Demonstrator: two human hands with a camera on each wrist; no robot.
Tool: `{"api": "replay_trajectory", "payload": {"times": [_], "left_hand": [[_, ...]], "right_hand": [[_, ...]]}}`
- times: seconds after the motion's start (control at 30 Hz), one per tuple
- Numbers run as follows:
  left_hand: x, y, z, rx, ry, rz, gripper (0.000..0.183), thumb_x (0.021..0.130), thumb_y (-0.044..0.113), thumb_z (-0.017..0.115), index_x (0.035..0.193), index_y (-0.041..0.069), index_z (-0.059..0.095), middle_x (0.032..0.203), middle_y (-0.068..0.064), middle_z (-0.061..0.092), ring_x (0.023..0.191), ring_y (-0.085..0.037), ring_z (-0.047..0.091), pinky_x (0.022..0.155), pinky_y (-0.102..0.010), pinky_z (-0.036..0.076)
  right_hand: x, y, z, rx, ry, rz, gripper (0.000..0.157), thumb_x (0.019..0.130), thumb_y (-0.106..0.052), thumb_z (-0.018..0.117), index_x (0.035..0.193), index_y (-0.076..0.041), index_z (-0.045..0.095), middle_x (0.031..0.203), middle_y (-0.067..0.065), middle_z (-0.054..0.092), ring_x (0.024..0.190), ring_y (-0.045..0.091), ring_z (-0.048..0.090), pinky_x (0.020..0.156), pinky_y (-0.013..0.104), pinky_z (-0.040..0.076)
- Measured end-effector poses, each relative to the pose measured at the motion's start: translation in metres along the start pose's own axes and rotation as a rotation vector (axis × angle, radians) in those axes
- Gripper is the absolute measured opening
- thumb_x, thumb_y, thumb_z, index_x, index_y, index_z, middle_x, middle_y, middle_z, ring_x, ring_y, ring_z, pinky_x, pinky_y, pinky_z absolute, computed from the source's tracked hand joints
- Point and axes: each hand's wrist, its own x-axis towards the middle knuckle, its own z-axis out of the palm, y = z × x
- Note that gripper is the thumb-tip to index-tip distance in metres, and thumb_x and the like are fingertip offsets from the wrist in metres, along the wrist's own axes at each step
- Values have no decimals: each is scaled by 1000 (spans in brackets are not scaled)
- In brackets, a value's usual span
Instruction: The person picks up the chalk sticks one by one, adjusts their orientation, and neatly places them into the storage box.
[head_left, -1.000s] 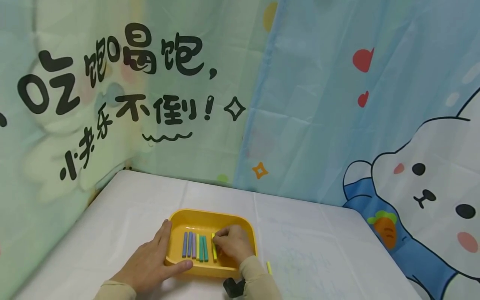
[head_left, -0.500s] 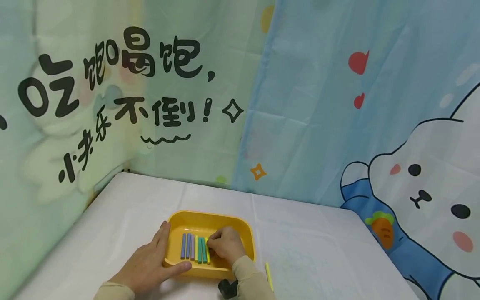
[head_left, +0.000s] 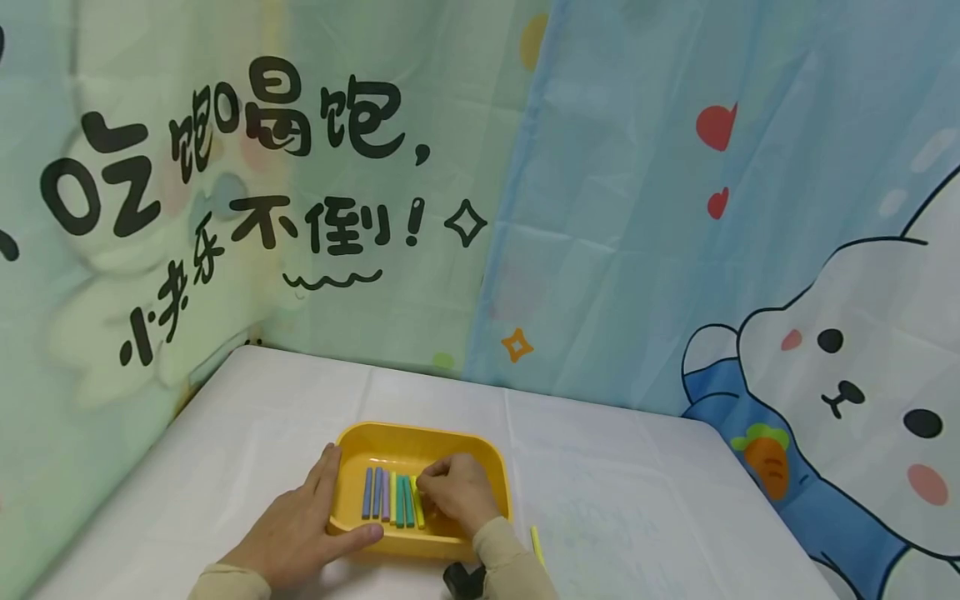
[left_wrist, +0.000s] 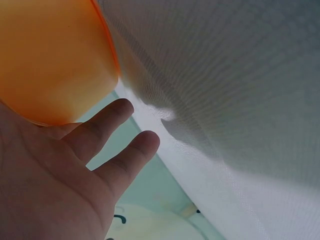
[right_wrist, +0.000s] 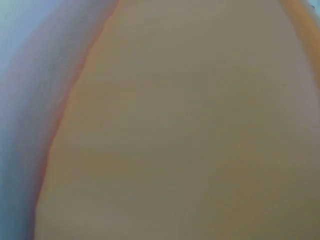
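A yellow tray (head_left: pixel 352 450) stands on the white-covered table, with a row of thin chalk-like sticks in purple, yellow and green inside. My right hand (head_left: pixel 461 496) reaches into its right half, thumb and fingers pinching the upper end of a yellow stick (head_left: pixel 418 508) at the row's right end, beside the green sticks (head_left: pixel 405 502). At the tray's left side my left hand (head_left: pixel 296 525) rests with extended fingers, its thumb on the front rim. The left wrist view shows this hand's straight fingers (left_wrist: pixel 135 155) beside the tray wall (left_wrist: pixel 60 55). A blurred surface fills the right wrist view.
Another yellow stick (head_left: pixel 536 543) lies on the white tablecloth (head_left: pixel 637 492), right of the tray. A black object (head_left: pixel 462 579) sits by the right sleeve, in front of the tray. Printed curtains (head_left: pixel 615 208) hang behind the table.
My right hand has carried the yellow stick leftward to the green ones, then drawn slightly back right, tilting the stick's lower end a little. My left hand has stayed on the tray.
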Motion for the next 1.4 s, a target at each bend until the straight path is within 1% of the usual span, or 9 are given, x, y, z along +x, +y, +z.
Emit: {"api": "replay_trajectory", "payload": {"times": [0.13, 0.3, 0.5, 0.67, 0.8, 0.93, 1.07, 1.27, 1.4], "left_hand": [[-1, 0, 0, 3, 11, 4, 123, 84, 80, 58, 161, -3, 8, 165, -24, 17, 136, -44, 46, 111, -56, 39], [-1, -1, -1, 1, 10, 3, 122, 84, 78, 58, 161, -4, 8, 165, -24, 17, 136, -44, 46, 111, -55, 39], [-1, 0, 0, -3, -2, 1, 123, 84, 79, 58, 161, -3, 7, 165, -24, 16, 136, -44, 45, 111, -56, 38], [-1, 0, 0, -5, -5, 0, 123, 84, 79, 58, 161, -3, 7, 165, -24, 16, 137, -44, 45, 112, -56, 37], [-1, 1, 0, -6, -5, -4, 124, 84, 79, 58, 161, -2, 7, 165, -24, 17, 137, -44, 45, 112, -56, 37], [-2, 3, -1, -4, -8, -10, 124, 83, 80, 58, 161, -2, 7, 165, -24, 16, 137, -44, 45, 112, -56, 37], [-2, 3, 0, -6, -11, -12, 125, 83, 81, 57, 161, -2, 6, 165, -23, 16, 137, -44, 45, 112, -56, 37], [-2, 2, -1, -8, -3, -6, 124, 83, 80, 58, 161, -3, 8, 165, -24, 18, 136, -42, 46, 112, -55, 38], [-2, 2, 0, -7, -2, -4, 124, 83, 79, 59, 161, -3, 8, 165, -24, 18, 136, -42, 46, 112, -55, 38]], "right_hand": [[-4, -2, -5, 31, -16, -2, 11, 83, -11, 73, 89, -3, 75, 67, 3, 66, 59, 17, 63, 54, 28, 53], [-8, -2, -8, 40, -17, -5, 13, 83, -12, 74, 91, -1, 74, 67, 3, 66, 60, 18, 64, 54, 28, 53], [-10, 4, -14, 80, -20, 0, 18, 85, -12, 72, 96, 1, 72, 75, 6, 69, 65, 18, 66, 58, 30, 57], [-10, 7, -22, 72, -8, -10, 20, 85, -14, 72, 99, 0, 74, 78, 6, 70, 67, 18, 67, 60, 32, 58], [-13, 5, -29, 43, 6, -38, 21, 86, -16, 72, 99, 0, 75, 78, 5, 70, 68, 18, 68, 60, 30, 57], [-16, 3, -36, 25, 12, -70, 20, 88, -17, 72, 100, -1, 75, 82, 5, 71, 68, 19, 69, 61, 30, 58], [-20, 3, -43, 31, 25, -91, 21, 89, -19, 72, 101, -3, 75, 86, 4, 71, 70, 19, 69, 62, 31, 59], [-26, 2, -56, 50, 34, -85, 23, 92, -23, 72, 106, -4, 75, 86, 5, 69, 73, 25, 69, 65, 33, 59], [-31, 0, -64, 37, 63, -75, 25, 92, -24, 73, 109, -5, 75, 89, 4, 69, 74, 24, 69, 65, 33, 58]]}}
